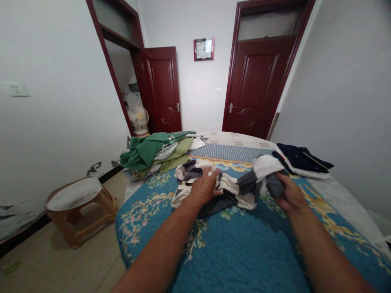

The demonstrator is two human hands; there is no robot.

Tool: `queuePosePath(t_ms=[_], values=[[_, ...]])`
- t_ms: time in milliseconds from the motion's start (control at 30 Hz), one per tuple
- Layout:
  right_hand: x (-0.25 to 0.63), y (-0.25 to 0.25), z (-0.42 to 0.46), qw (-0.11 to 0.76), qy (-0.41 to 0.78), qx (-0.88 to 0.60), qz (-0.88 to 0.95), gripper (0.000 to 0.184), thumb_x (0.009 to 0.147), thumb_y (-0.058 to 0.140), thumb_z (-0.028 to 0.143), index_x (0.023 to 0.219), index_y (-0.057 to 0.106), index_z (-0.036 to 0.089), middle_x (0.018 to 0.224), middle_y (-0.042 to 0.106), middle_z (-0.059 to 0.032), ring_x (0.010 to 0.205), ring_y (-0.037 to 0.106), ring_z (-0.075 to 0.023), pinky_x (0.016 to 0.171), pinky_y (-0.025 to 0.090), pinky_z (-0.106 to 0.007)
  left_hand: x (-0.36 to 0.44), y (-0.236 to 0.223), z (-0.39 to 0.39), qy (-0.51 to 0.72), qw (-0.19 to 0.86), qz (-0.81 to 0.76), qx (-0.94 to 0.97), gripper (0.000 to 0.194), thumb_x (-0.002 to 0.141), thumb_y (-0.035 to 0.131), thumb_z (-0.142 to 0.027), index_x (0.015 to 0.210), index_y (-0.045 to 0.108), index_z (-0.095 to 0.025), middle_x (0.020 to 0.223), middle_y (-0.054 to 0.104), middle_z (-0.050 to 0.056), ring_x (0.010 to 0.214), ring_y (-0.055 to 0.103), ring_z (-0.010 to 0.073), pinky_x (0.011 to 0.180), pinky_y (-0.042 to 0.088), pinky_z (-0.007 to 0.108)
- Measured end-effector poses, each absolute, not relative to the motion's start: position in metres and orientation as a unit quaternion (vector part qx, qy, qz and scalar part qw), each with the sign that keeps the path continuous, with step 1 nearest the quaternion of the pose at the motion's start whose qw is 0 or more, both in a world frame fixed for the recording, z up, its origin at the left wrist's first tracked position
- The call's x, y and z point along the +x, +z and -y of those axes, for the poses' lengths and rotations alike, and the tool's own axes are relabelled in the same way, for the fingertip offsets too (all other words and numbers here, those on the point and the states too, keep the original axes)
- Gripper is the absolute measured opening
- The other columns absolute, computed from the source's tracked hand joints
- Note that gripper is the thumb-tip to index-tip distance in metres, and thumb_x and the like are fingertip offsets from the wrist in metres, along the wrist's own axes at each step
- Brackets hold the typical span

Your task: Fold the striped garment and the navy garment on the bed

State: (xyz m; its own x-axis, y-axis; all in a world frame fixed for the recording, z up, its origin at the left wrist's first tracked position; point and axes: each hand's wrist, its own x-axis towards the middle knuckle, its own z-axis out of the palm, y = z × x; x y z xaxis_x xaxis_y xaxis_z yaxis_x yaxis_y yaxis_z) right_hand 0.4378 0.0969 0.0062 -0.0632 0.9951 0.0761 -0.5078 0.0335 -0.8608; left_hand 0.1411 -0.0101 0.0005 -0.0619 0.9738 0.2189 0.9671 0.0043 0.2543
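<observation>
A crumpled garment (227, 183) with wide white, cream, dark grey and black stripes stretches across the middle of the bed-like surface; its exact kind cannot be told. My left hand (207, 186) is on its left part, fingers bent into the cloth and thumb pointing right. Over on the right, my right hand (287, 193) grips a bunched grey and white end, lifted a little off the cover. The fingertips of my right hand are partly hidden by fabric. A blue quilted cover (253, 240) with flower patterns lies underneath.
A loose heap of green and light clothes (149, 150) is at the back left. Folded dark clothes (302, 158) are stacked at the back right. A brown stool (79, 199) stands left of the covered surface. Behind are a fan (139, 118) and two red doors.
</observation>
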Motion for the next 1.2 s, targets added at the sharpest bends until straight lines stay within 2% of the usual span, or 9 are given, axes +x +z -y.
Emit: queuePosePath(t_ms=[133,300,367,433,567,667,900,1033,1200], values=[[0.489,-0.014,-0.131,0.616,0.569,-0.415,0.353,0.027,0.069,0.079,0.02,0.095,0.072,0.022,0.075,0.075,0.002,0.06,0.069,-0.0149,0.055,0.056,-0.022,0.121,0.006,0.011,0.086,0.029,-0.782,0.617,0.118,0.067,0.094,-0.058,0.167,0.036,-0.034,0.165,0.042,0.024,0.12,0.07,0.0468,0.096,0.057,0.055],[0.479,-0.03,-0.122,0.469,0.607,-0.478,0.428,0.028,0.07,0.081,0.023,0.096,0.074,0.022,0.081,0.079,-0.0036,0.068,0.073,-0.0216,0.061,0.059,-0.03,0.113,0.009,0.004,0.087,0.006,-0.792,0.605,0.04,0.093,0.066,-0.029,0.131,0.067,-0.019,0.128,0.073,0.02,0.116,0.073,0.0371,0.095,0.055,0.046],[0.46,-0.026,-0.112,0.45,0.61,-0.454,0.469,0.034,0.07,0.082,0.027,0.103,0.075,0.022,0.087,0.08,-0.0035,0.071,0.074,-0.0217,0.065,0.059,-0.031,0.113,0.014,0.004,0.123,0.003,-0.798,0.59,0.028,0.094,0.061,-0.023,0.12,0.07,-0.018,0.12,0.076,0.018,0.115,0.073,0.035,0.095,0.054,0.043],[0.441,-0.018,-0.102,0.441,0.609,-0.42,0.507,0.04,0.069,0.083,0.032,0.108,0.076,0.022,0.092,0.081,-0.0025,0.077,0.073,-0.0215,0.069,0.058,-0.031,0.115,0.02,0.007,0.17,0.025,-0.792,0.586,0.035,0.091,0.066,-0.025,0.126,0.068,-0.021,0.119,0.078,0.016,0.115,0.073,0.0343,0.094,0.054,0.041],[0.408,0.002,-0.072,0.405,0.634,-0.343,0.562,0.042,0.071,0.083,0.038,0.109,0.074,0.023,0.092,0.078,-0.0009,0.08,0.071,-0.0211,0.073,0.055,-0.031,0.128,0.031,0.016,0.296,0.15,-0.68,0.654,0.09,0.081,0.083,-0.033,0.162,0.044,-0.03,0.124,0.078,0.011,0.115,0.073,0.0322,0.095,0.054,0.039],[0.392,0.017,-0.049,0.363,0.62,-0.307,0.625,0.035,0.075,0.084,0.04,0.103,0.073,0.021,0.088,0.075,-0.0002,0.078,0.067,-0.0187,0.072,0.052,-0.03,0.144,0.029,0.02,0.361,0.293,-0.513,0.721,0.11,0.07,0.093,-0.037,0.166,0.04,-0.028,0.132,0.075,0.011,0.116,0.071,0.0305,0.099,0.054,0.039],[0.406,0.028,-0.037,0.32,0.704,-0.257,0.58,0.043,0.071,0.092,0.041,0.104,0.074,0.021,0.092,0.076,-0.0029,0.078,0.07,-0.0181,0.072,0.055,-0.03,0.164,0.02,0.018,0.366,0.494,-0.417,0.669,0.041,0.077,0.086,-0.043,0.105,0.079,-0.014,0.098,0.078,0.007,0.091,0.07,0.0221,0.089,0.056,0.035],[0.434,0.012,-0.064,0.337,0.746,-0.271,0.506,0.052,0.07,0.091,0.046,0.112,0.075,0.021,0.104,0.079,-0.0091,0.075,0.072,-0.0192,0.066,0.057,-0.029,0.159,0.025,0.028,0.323,0.552,-0.431,0.636,0.042,0.068,0.091,-0.037,0.103,0.083,-0.016,0.096,0.079,0.005,0.087,0.07,0.0214,0.09,0.056,0.036],[0.444,-0.028,-0.104,0.433,0.676,-0.428,0.415,0.024,0.078,0.086,0.03,0.096,0.074,0.019,0.099,0.081,-0.0078,0.061,0.066,-0.011,0.053,0.054,-0.02,0.134,0.025,0.043,0.305,0.551,-0.474,0.615,0.051,0.07,0.09,-0.04,0.115,0.083,-0.018,0.103,0.081,0.007,0.092,0.074,0.0254,0.089,0.058,0.037]])
